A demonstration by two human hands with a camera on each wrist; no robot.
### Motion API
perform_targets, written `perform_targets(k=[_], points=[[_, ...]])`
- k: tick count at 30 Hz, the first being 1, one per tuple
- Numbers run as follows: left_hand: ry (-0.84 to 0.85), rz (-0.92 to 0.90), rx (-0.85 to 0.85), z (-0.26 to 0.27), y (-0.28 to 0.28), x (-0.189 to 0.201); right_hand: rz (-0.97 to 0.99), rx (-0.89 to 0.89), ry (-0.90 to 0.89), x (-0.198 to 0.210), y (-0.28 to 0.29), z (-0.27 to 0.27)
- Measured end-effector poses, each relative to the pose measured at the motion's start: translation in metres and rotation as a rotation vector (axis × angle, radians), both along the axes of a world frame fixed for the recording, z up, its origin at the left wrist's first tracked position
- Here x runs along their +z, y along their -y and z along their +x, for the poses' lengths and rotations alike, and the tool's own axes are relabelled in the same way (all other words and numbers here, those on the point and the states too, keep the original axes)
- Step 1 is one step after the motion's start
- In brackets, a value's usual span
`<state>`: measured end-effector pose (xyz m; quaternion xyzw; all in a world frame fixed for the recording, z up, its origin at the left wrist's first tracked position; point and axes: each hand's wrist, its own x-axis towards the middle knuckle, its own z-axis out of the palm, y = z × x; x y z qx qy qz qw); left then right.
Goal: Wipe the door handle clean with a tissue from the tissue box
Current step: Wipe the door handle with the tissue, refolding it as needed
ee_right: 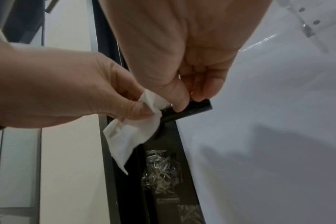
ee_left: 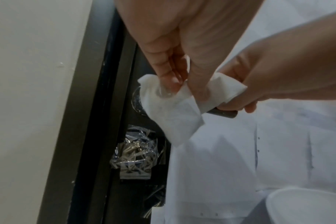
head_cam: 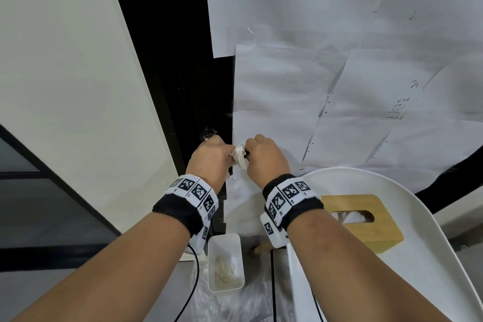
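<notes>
A dark lever door handle [ee_right: 194, 109] sticks out from the black door edge [head_cam: 183, 86]. My left hand [head_cam: 209, 157] pinches a crumpled white tissue [head_cam: 239, 155] against the handle near its base; a loose corner hangs down. In the left wrist view the tissue [ee_left: 169, 113] covers most of the lever, and only the handle's end [ee_left: 224, 114] shows. My right hand [head_cam: 264, 157] pinches the handle's free end between thumb and fingers [ee_right: 203, 89]. The wooden tissue box [head_cam: 366, 219], a tissue poking out of its slot, sits on a white chair [head_cam: 405, 191] at my lower right.
White paper sheets [head_cam: 339, 60] are taped over the door. Under the handle, a lock part wrapped in clear tape [ee_left: 136, 151] sits on the door edge. A white plastic container [head_cam: 226, 261] stands on the floor below. A pale wall [head_cam: 65, 86] lies to the left.
</notes>
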<state>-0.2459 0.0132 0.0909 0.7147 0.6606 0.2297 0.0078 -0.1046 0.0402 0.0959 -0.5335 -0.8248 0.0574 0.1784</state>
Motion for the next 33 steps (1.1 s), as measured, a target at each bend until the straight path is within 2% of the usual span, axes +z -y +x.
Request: perform_targets(k=[7, 14, 22, 26, 29, 33], points=[[-0.151, -0.065, -0.002, 0.001, -0.004, -0.006, -0.026, 0.004, -0.006, -0.001, -0.002, -0.001], [-0.189, -0.087, -0.008, -0.005, -0.005, -0.003, -0.022, -0.004, -0.018, -0.003, -0.003, -0.001], [-0.050, 0.002, -0.007, -0.013, 0.007, -0.012, -0.025, -0.005, -0.015, -0.004, -0.005, -0.001], [0.200, 0.139, 0.032, -0.023, 0.019, -0.011, -0.022, 0.000, -0.010, -0.005, -0.006, -0.002], [0.280, 0.281, 0.082, -0.026, 0.024, -0.010, -0.024, -0.007, -0.003, -0.005, -0.006, -0.002], [0.359, 0.223, 0.083, -0.027, 0.025, -0.015, -0.026, -0.014, 0.012, -0.003, -0.005, -0.004]])
